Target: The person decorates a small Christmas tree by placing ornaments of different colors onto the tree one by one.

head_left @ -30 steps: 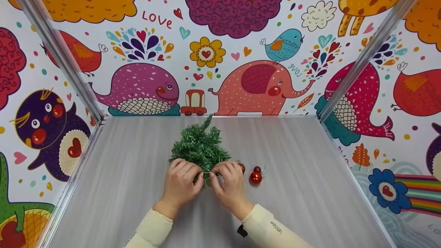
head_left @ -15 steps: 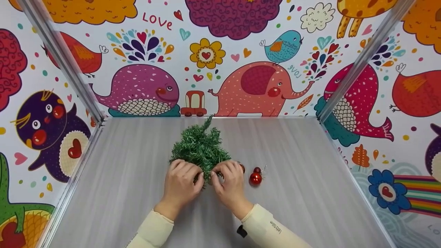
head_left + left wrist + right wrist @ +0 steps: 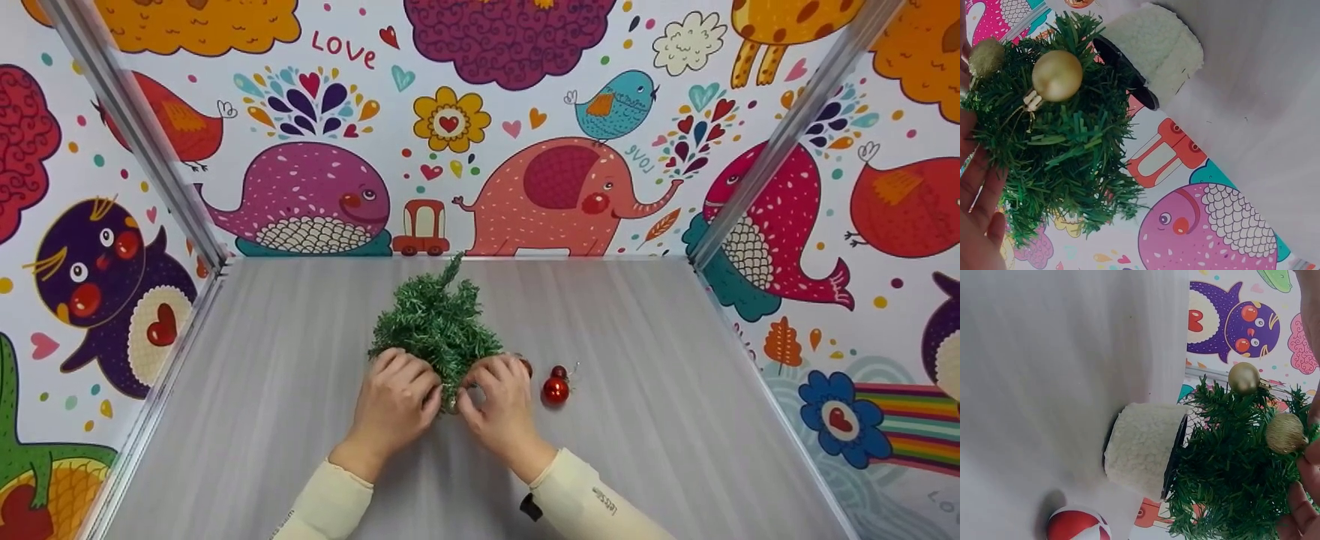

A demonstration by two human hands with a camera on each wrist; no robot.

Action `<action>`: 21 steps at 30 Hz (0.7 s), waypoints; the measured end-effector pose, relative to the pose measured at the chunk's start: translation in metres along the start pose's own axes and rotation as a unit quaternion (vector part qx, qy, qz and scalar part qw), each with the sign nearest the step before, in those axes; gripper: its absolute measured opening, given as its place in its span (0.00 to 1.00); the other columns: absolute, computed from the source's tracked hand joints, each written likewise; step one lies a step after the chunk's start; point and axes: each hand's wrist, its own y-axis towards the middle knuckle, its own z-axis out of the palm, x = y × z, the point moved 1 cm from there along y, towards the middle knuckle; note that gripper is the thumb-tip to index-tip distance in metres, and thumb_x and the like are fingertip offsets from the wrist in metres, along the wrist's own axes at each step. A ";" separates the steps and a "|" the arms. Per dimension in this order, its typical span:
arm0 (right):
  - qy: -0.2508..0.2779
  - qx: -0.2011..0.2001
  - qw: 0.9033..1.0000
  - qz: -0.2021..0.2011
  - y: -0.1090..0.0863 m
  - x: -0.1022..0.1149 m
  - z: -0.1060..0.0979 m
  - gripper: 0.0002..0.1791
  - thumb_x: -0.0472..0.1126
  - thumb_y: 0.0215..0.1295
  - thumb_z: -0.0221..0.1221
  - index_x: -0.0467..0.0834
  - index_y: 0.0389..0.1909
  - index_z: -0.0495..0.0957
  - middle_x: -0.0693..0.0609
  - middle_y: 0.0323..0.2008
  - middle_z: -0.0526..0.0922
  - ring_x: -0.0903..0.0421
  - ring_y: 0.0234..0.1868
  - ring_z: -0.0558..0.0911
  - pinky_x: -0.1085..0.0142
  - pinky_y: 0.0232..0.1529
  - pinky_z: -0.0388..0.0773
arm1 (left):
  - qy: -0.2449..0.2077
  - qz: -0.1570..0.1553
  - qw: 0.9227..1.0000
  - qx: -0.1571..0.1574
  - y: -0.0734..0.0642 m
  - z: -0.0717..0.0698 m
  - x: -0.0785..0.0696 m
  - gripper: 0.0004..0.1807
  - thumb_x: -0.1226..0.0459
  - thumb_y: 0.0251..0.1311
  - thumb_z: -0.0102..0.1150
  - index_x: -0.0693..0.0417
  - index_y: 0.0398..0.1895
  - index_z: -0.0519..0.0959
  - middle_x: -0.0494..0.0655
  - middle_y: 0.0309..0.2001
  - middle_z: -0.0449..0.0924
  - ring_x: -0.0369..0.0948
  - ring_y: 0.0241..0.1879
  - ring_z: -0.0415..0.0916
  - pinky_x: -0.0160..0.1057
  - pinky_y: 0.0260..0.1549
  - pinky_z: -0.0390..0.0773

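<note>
A small green artificial Christmas tree (image 3: 431,315) stands on the table in a pot (image 3: 1143,453) wrapped in white fluffy cloth. On its front hang a matte gold bauble (image 3: 1057,76) and a glittery gold bauble (image 3: 1285,433). My left hand (image 3: 397,397) is at the tree's front left, fingers against the branches; its fingertip grip is hidden. My right hand (image 3: 499,397) is opposite, with thumb and finger at the cap of the glittery bauble. In the head view, both baubles are mostly hidden by branches and hands.
Right of the tree lie a shiny red bauble (image 3: 555,390) and a small dark red one (image 3: 559,372). A red-and-white ball (image 3: 1078,526) lies near the pot. Patterned walls (image 3: 450,195) enclose the table (image 3: 637,420), with metal posts (image 3: 150,150) at the corners.
A thin gold string stretched between the two hands one second ago is out of sight now. The right thumb has come slightly away from the index finger and lower. The tree stays put.
</note>
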 end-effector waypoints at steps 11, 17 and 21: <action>-0.004 -0.012 0.999 -0.036 0.001 -0.001 -0.001 0.03 0.37 0.50 0.64 0.49 0.25 0.81 0.53 0.37 0.80 0.50 0.42 0.77 0.45 0.57 0.69 | 0.005 0.006 1.000 0.013 0.001 -0.003 -0.001 0.04 0.66 0.51 0.66 0.51 0.22 0.83 0.43 0.28 0.82 0.45 0.33 0.78 0.49 0.52 0.74; -0.003 -0.010 0.999 -0.040 0.000 -0.001 -0.002 0.02 0.40 0.55 0.62 0.50 0.26 0.81 0.53 0.38 0.80 0.49 0.43 0.77 0.45 0.57 0.69 | 0.001 0.005 1.000 0.009 0.000 -0.005 -0.001 0.04 0.66 0.47 0.68 0.51 0.21 0.81 0.43 0.28 0.82 0.45 0.32 0.78 0.49 0.51 0.74; -0.005 -0.010 0.999 -0.043 0.000 -0.002 -0.002 0.02 0.41 0.56 0.63 0.49 0.26 0.81 0.53 0.38 0.81 0.49 0.43 0.77 0.45 0.56 0.69 | 0.004 0.004 1.000 0.014 0.000 -0.006 -0.001 0.03 0.65 0.48 0.68 0.51 0.22 0.82 0.43 0.29 0.82 0.45 0.33 0.78 0.49 0.52 0.74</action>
